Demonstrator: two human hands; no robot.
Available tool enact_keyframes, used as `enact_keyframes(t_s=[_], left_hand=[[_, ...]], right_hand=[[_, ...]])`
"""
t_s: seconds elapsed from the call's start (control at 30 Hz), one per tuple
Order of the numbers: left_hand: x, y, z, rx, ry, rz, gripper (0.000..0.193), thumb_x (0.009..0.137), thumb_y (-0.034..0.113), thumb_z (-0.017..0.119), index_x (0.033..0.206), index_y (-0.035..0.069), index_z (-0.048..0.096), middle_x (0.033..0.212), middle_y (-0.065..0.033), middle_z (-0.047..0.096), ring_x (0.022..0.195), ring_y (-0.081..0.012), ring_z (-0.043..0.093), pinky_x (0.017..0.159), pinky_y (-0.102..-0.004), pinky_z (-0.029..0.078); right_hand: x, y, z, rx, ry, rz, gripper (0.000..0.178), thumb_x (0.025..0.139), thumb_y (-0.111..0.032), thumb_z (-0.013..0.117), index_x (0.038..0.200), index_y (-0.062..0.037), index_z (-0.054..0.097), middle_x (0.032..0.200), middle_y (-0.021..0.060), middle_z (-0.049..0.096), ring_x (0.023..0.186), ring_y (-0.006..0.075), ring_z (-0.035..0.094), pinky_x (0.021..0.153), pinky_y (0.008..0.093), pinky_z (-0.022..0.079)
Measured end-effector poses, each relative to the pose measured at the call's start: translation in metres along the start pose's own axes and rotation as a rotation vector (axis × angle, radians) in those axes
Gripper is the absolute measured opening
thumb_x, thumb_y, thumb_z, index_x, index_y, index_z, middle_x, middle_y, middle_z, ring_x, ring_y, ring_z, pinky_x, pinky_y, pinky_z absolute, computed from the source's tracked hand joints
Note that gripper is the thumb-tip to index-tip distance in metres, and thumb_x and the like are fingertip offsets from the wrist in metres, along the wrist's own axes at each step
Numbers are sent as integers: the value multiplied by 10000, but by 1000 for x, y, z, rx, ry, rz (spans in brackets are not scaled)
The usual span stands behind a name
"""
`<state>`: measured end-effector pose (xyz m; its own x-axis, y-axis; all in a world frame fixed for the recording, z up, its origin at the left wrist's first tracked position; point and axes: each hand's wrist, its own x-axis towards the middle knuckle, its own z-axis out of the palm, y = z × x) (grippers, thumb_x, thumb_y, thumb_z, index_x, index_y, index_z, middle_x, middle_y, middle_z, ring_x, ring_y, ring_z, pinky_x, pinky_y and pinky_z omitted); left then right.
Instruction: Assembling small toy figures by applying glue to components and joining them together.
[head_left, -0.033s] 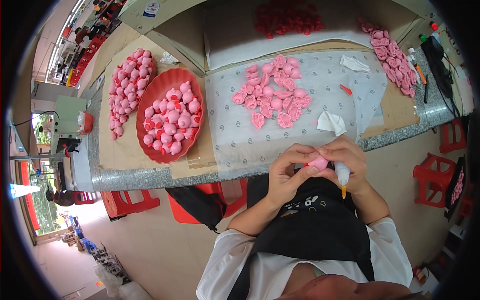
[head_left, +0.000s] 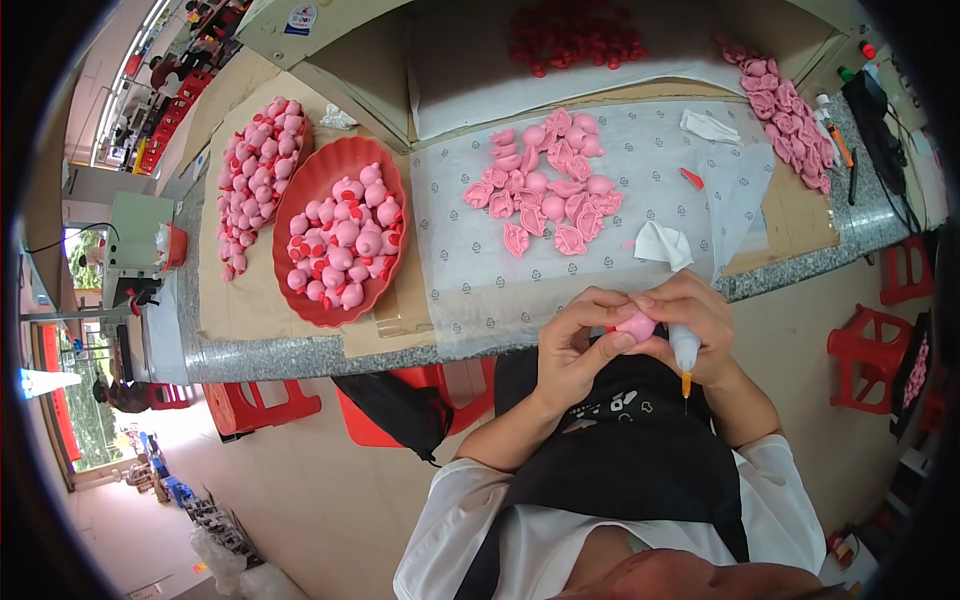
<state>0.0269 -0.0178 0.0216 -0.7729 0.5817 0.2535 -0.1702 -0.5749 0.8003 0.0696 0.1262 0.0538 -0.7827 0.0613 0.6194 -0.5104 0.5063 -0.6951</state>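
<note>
Just beyond the bench edge, in front of my black apron, my two hands meet at a small pink rounded piece (head_left: 637,326). My left hand (head_left: 575,340) pinches it between thumb and fingers, with a bit of red showing beside the fingertips. My right hand (head_left: 700,305) steadies the piece with its fingertips. That same hand also grips a white squeeze bottle (head_left: 685,345), its amber needle tip pointing down toward me. Beyond my hands, loose pink shell-like and rounded pieces (head_left: 555,207) lie on printed white paper (head_left: 480,300).
A red scalloped tray (head_left: 330,318) full of pink-and-red pieces stands at left, beside another heap (head_left: 262,160). Crumpled white tissue (head_left: 662,245) and a small red piece (head_left: 692,179) lie on the paper. More pink pieces (head_left: 790,125) sit far right. A shelf box (head_left: 350,85) rises behind.
</note>
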Motion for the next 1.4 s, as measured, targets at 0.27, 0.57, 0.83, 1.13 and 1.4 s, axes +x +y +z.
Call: enact_keyframes(t_s=[0.27, 0.57, 0.83, 1.13, 1.4], left_hand=[[1, -14, -5, -416, 60, -98, 139, 766, 85, 559, 888, 60, 496, 972, -114, 488, 936, -207, 475, 830, -331, 367], [1, -23, -3, -409, 52, -8, 164, 758, 188, 582, 875, 124, 485, 942, -116, 501, 989, -248, 410, 816, -369, 367], [2, -20, 0, -415, 67, -1, 174, 772, 159, 568, 893, 85, 467, 978, -120, 491, 1014, -221, 408, 863, -359, 328], [4, 1, -17, 97, 107, -123, 393, 697, 109, 646, 1021, -7, 457, 995, -92, 516, 922, -153, 489, 818, -263, 366], [14, -9, -24, -348, 169, -184, 368, 774, 264, 558, 1011, 0, 460, 901, -77, 513, 873, -151, 464, 818, -274, 328]], right_hand=[[-2, 0, 15, 90, 74, 99, 320, 575, -165, 724, 826, -30, 578, 802, 90, 581, 670, 186, 545, 559, 248, 413], [-16, 0, 26, 645, 219, 380, 227, 599, -12, 692, 805, -25, 598, 867, 88, 559, 796, 142, 519, 703, 250, 404], [-17, 1, 25, 644, 273, 419, 189, 610, 18, 674, 777, -3, 589, 849, 104, 557, 786, 158, 535, 702, 254, 426], [0, -2, 5, 460, 5, 594, 233, 605, -23, 675, 821, -2, 590, 851, 77, 533, 746, 142, 509, 649, 237, 399], [1, 27, -7, -658, -100, 653, 236, 636, -33, 621, 862, -29, 558, 805, 81, 522, 637, 199, 511, 585, 272, 389]])
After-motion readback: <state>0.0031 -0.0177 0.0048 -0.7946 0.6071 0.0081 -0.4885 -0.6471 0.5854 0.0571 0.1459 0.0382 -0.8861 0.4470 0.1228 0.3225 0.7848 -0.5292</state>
